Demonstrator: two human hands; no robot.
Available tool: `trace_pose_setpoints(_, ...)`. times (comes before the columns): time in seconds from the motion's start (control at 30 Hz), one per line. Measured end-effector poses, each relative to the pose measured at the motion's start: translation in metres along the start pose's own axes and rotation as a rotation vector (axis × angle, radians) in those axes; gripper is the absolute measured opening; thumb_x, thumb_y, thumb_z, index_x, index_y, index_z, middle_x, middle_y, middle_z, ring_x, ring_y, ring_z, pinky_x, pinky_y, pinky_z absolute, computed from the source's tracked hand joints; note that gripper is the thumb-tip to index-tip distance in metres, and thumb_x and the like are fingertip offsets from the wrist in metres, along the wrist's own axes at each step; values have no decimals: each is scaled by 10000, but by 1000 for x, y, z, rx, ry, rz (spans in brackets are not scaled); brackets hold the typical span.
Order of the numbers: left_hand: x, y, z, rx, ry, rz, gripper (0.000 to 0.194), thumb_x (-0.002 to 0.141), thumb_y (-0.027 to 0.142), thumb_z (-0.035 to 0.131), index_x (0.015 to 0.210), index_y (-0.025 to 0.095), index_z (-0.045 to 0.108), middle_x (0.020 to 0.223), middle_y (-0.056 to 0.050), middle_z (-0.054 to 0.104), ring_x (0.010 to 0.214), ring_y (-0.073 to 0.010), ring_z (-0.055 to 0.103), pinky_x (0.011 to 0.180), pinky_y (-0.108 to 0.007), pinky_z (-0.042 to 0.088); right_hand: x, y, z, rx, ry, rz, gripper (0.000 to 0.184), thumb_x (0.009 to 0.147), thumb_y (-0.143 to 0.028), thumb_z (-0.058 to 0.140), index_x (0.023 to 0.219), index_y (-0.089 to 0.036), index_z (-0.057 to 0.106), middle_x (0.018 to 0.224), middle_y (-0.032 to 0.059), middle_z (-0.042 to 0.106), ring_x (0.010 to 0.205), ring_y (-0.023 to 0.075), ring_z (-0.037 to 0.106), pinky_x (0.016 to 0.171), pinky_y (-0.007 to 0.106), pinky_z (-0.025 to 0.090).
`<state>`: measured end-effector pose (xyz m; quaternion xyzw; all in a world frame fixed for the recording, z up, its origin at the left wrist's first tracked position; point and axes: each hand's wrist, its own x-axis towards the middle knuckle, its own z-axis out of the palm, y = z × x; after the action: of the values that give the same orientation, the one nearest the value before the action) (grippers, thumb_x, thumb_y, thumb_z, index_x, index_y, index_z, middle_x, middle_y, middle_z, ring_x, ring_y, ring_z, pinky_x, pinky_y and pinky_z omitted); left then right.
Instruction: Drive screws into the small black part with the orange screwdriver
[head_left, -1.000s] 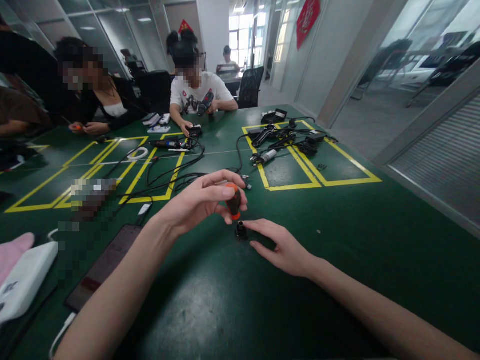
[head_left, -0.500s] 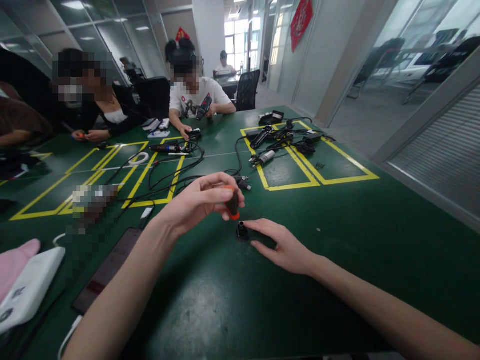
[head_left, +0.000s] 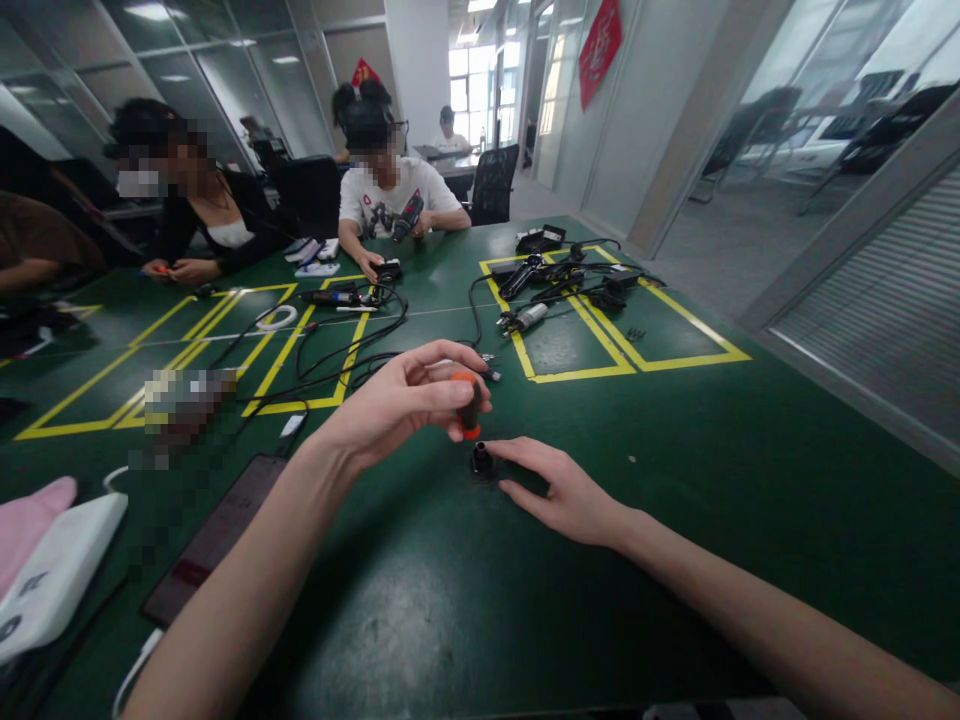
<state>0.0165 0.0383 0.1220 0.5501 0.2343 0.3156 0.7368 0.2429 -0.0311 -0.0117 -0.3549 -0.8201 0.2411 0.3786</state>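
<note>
Between the thumb and fingers of my left hand (head_left: 409, 405) is a short, dark stubby screwdriver handle (head_left: 469, 405) with orange ends. It is held upright, and its lower end is just above a small black fitting (head_left: 481, 460). That fitting stands on the green table with its hollow neck pointing up. My right hand (head_left: 562, 490) is to the right of the fitting, fingers stretched out. The index fingertip is at the neck, and the thumb lies lower, a little apart from the base. Whether a blade sits below the handle, I cannot make out.
Yellow tape (head_left: 585, 375) marks off areas on the green table (head_left: 712, 480). Black tools and cables (head_left: 562, 275) lie at the back right. A phone (head_left: 217, 540) and white power bank (head_left: 64, 580) are at left. A co-worker (head_left: 405, 190) across the table holds a drill (head_left: 409, 218).
Both hands stay almost where they were, with the handle still above the black fitting. The view has shifted very slightly.
</note>
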Motion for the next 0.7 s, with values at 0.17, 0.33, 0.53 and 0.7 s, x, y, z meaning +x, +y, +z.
trace_pose_setpoints(0.17,-2,1,1,17,26,-5,366,695,414,946,876,140,787,858,-42,713,716,-137,651,552,-193,538,0,0,0,-1,-8,9,439,986,-174,594,1421,-227,617,1315,118,742,1194,244,712,1051,447,592)
trace_pose_setpoints(0.33,-2,3,4,-38,-21,-31,306,861,424,788,932,129,746,1091,-144,779,968,-243,726,689,-274,616,0,2,0,-4,6,-1,428,988,-170,591,1411,-224,618,1299,122,748,1182,244,717,1045,452,593)
trace_pose_setpoints(0.53,-2,2,5,4,7,-20,338,756,341,913,940,168,688,868,-29,725,775,-161,682,575,-210,549,1,3,1,-12,12,-18,420,980,-158,598,1397,-208,617,1302,128,750,1180,240,720,1039,435,594)
trace_pose_setpoints(0.7,-2,1,7,21,44,19,353,747,397,907,924,149,729,889,-29,701,751,-136,640,566,-198,533,0,3,1,-24,13,-17,409,982,-167,594,1389,-203,618,1308,133,748,1189,240,718,1045,434,591)
